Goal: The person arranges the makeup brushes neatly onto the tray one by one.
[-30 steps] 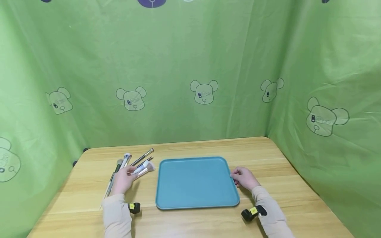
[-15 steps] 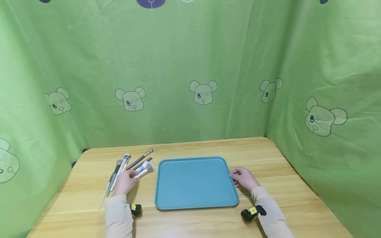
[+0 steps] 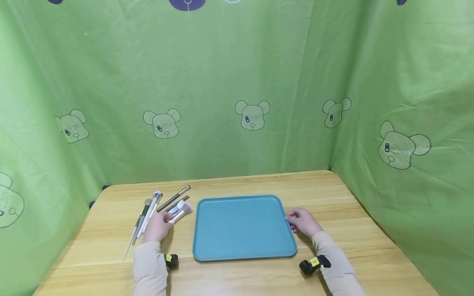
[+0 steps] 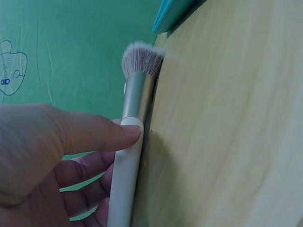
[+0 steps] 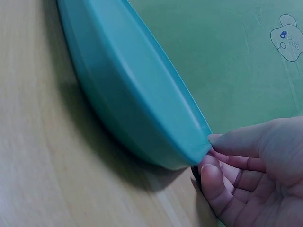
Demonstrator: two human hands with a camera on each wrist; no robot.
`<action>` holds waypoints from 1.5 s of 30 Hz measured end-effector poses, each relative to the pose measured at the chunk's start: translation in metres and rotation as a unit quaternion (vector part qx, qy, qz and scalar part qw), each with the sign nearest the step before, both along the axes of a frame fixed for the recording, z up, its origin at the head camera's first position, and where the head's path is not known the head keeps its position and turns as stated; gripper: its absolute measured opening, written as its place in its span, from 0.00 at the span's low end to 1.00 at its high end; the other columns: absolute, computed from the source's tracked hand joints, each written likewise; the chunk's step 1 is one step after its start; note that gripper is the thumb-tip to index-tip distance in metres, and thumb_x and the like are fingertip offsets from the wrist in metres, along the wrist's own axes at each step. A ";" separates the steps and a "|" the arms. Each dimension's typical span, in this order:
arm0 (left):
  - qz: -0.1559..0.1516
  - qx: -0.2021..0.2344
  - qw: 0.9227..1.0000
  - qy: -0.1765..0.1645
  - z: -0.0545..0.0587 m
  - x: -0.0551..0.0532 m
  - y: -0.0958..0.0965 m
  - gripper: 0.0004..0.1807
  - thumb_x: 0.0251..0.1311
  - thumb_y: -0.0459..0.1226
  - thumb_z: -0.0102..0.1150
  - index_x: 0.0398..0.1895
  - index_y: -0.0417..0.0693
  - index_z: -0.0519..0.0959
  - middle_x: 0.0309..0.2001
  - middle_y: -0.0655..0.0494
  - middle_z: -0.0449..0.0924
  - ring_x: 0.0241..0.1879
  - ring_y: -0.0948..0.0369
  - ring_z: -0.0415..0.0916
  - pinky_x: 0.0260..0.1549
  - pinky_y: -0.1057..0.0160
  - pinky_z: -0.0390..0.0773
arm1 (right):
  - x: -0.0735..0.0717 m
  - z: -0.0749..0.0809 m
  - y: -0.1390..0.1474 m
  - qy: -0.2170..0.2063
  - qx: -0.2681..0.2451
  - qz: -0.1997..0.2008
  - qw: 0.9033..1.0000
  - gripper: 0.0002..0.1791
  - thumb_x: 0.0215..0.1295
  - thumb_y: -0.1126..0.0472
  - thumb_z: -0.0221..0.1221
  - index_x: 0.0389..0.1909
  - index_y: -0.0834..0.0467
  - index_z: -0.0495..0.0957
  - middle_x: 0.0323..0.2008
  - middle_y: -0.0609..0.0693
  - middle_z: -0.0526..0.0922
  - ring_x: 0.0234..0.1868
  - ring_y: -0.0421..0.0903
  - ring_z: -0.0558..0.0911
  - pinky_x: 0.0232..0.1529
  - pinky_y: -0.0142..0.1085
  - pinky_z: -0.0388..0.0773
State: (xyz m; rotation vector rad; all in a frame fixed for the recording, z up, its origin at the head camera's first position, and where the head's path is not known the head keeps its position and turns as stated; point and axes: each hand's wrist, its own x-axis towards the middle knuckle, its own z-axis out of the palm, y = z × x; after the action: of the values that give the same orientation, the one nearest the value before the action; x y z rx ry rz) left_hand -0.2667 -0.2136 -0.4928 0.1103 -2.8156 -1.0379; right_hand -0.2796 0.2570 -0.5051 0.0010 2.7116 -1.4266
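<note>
My left hand [image 3: 158,226] pinches the pale handle of a makeup brush [image 4: 135,97], its thumb lying over the handle just below the metal collar. The brush's fluffy bristles point away from the hand, toward the tray side. Another white-tipped brush [image 3: 180,204] lies right beside it in the head view. To the right, a blue rectangular tray [image 3: 244,228] rests flat on the table. At its right side, my right hand [image 3: 304,222] grips the rim between thumb and fingers, as the right wrist view shows.
Several more makeup brushes [image 3: 147,218] lie spread around the left hand, some partly hidden behind it. A dark-handled brush [image 3: 173,198] lies farther back. The wooden table [image 3: 237,277] is bounded by green curtains [image 3: 207,152] at the back and sides.
My left hand has shifted slightly right and nearer to me along the brush, uncovering more of the brushes at left. The right hand stays at the tray rim.
</note>
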 end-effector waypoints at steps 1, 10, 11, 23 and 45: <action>0.001 -0.002 1.000 0.000 0.000 0.000 0.000 0.15 0.46 0.26 0.61 0.41 0.35 0.82 0.37 0.43 0.85 0.38 0.50 0.80 0.47 0.45 0.78 | 0.000 0.000 0.000 0.000 0.000 0.000 1.000 0.07 0.66 0.67 0.56 0.36 0.69 0.75 0.21 0.51 0.76 0.21 0.41 0.76 0.22 0.32 0.78; 0.008 0.009 1.000 0.004 0.011 0.000 0.006 0.15 0.50 0.29 0.61 0.43 0.36 0.82 0.36 0.46 0.84 0.36 0.54 0.78 0.40 0.53 0.78 | 0.000 0.000 -0.001 0.001 0.001 0.003 1.000 0.07 0.66 0.66 0.56 0.35 0.69 0.75 0.21 0.51 0.76 0.22 0.42 0.76 0.22 0.32 0.78; 0.008 0.017 1.000 0.005 0.013 0.000 0.007 0.15 0.51 0.30 0.61 0.44 0.36 0.82 0.36 0.46 0.84 0.35 0.55 0.78 0.39 0.55 0.77 | 0.000 0.000 -0.001 0.000 0.001 0.003 1.000 0.07 0.66 0.66 0.56 0.35 0.69 0.75 0.21 0.51 0.76 0.22 0.42 0.76 0.22 0.32 0.78; -0.004 0.094 0.995 0.027 0.037 0.000 0.025 0.16 0.58 0.31 0.60 0.49 0.34 0.79 0.39 0.44 0.83 0.33 0.58 0.75 0.31 0.67 0.73 | -0.001 -0.002 0.000 0.001 0.000 0.002 1.000 0.07 0.66 0.66 0.57 0.36 0.69 0.75 0.21 0.51 0.76 0.22 0.42 0.76 0.22 0.32 0.79; -0.049 0.266 0.962 0.035 0.052 -0.002 0.122 0.20 0.58 0.29 0.59 0.54 0.34 0.77 0.39 0.43 0.80 0.30 0.60 0.77 0.26 0.66 0.82 | 0.002 0.001 0.001 0.000 -0.003 -0.001 1.000 0.07 0.66 0.67 0.57 0.37 0.70 0.75 0.22 0.52 0.76 0.22 0.42 0.76 0.23 0.33 0.79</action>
State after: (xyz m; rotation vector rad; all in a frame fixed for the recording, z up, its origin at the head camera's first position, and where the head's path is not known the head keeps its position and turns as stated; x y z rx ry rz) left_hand -0.2691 -0.0913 -0.4409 -0.0132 -2.4270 -1.7579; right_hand -0.2775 0.2582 -0.5036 0.0032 2.7071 -1.4356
